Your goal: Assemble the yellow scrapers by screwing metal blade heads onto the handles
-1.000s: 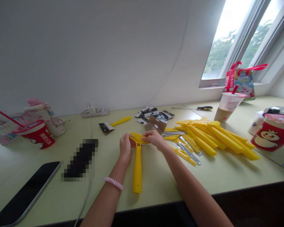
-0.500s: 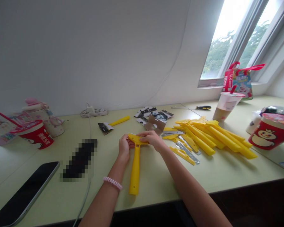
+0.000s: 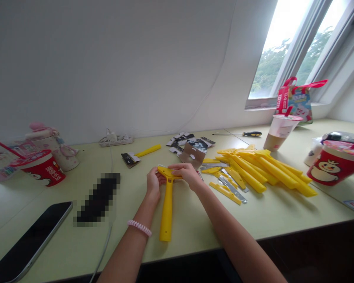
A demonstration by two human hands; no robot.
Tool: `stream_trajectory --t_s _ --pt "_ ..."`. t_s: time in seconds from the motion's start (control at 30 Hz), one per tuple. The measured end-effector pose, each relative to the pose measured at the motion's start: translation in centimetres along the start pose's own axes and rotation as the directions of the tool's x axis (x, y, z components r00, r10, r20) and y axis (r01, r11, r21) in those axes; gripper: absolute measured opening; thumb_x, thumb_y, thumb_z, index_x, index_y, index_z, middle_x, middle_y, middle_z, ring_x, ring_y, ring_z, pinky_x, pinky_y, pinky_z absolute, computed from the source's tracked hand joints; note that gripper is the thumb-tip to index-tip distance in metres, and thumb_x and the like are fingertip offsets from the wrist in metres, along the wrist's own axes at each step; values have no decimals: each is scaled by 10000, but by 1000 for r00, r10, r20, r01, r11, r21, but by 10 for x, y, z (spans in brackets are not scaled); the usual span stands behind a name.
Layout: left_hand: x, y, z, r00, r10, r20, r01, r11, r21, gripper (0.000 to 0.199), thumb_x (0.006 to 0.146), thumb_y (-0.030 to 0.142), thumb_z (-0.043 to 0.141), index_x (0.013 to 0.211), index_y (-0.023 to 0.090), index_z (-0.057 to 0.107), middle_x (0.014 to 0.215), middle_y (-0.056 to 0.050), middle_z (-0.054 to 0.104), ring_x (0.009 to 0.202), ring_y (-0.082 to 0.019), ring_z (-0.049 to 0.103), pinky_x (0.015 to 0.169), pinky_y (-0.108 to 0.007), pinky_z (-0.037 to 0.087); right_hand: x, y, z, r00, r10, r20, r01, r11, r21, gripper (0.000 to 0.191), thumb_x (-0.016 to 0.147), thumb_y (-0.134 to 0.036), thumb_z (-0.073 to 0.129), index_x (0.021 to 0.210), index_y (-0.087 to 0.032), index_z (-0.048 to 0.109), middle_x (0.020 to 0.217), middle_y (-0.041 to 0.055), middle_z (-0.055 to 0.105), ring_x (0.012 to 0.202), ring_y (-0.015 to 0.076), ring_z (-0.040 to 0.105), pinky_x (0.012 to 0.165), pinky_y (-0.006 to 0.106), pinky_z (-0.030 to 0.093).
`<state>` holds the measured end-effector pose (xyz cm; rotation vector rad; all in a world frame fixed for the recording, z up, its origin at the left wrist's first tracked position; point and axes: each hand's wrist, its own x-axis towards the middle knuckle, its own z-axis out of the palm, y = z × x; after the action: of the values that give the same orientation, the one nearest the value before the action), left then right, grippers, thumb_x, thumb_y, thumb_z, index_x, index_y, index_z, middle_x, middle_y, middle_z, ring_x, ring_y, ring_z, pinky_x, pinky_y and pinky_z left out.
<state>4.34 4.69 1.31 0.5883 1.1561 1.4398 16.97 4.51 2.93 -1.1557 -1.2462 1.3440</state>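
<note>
Between my hands is a yellow plastic scraper (image 3: 166, 212), its handle pointing toward me and its wide head away. My left hand (image 3: 153, 182) grips the left end of the head, with fingers curled behind it. At the right end, my right hand (image 3: 187, 173) pinches the head, thumb and fingers closed on it. A thin pale edge shows along the far side of the head; most of that side is hidden. To the right lie loose metal blades (image 3: 233, 188) and yellow clamp pieces (image 3: 225, 192), beside a pile of yellow scraper handles (image 3: 253, 169).
Behind my hands lie black-and-white cards (image 3: 181, 139), an open cardboard box (image 3: 193, 155) and a scraper with a covered head (image 3: 131, 159). A screwdriver (image 3: 252, 134) and drink cups (image 3: 334, 163) stand or lie right. A phone (image 3: 32, 239) and cable (image 3: 106, 243) are left.
Both hands keep hold of the scraper in nearly the same place. The right fingers have shifted slightly on the head; the whole view has moved a little.
</note>
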Motion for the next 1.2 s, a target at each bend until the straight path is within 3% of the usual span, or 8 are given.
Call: stream_trajectory --t_s 0.3,0.53,0.8,0.93,1.07,1.2 --pt "2 -1 0 1000 4 -25 -4 1000 -1 132 632 244 453 593 133 512 439 -8 539 332 -95 466 348 -191 336 -4 3 6 996 -47 -75 41 996 -83 318 539 -146 578 827 -134 712 769 54 672 756 175 587 722 270 453" --pt "-1 0 3 999 17 -47 -17 1000 0 130 651 234 456 592 133 515 450 -10 544 332 -91 460 352 -191 335 -7 1 7 980 -145 -138 98 950 -298 250 572 -175 565 780 -158 702 752 37 662 721 163 580 682 259 441" --pt "2 -1 4 999 -10 -53 9 1000 -30 201 773 288 440 665 130 502 512 -32 579 376 -97 500 397 -204 387 -3 7 7 973 -148 -175 94 955 -280 237 560 -189 558 749 -150 696 745 43 658 723 169 579 671 258 440" --pt "2 -4 4 999 4 41 -2 999 -51 231 752 333 511 716 110 559 572 -40 604 440 -98 536 445 -208 421 0 10 3 965 -157 -212 99 961 -258 239 558 -199 555 745 -150 697 731 44 657 698 165 573 664 262 442" --pt "-4 -4 5 970 60 235 -55 998 -26 217 633 277 657 757 106 608 690 -47 641 568 -100 581 543 -200 455 1 10 -1 960 -156 -233 107 972 -211 196 574 -212 540 691 -153 685 686 34 645 676 156 571 652 253 445" --pt "-11 -4 7 940 -17 340 -27 992 125 294 632 319 666 838 122 593 634 -35 614 484 -105 560 485 -221 449 0 7 -4 958 -130 -256 84 980 -182 153 572 -214 541 649 -158 661 654 23 628 672 153 568 644 248 446"
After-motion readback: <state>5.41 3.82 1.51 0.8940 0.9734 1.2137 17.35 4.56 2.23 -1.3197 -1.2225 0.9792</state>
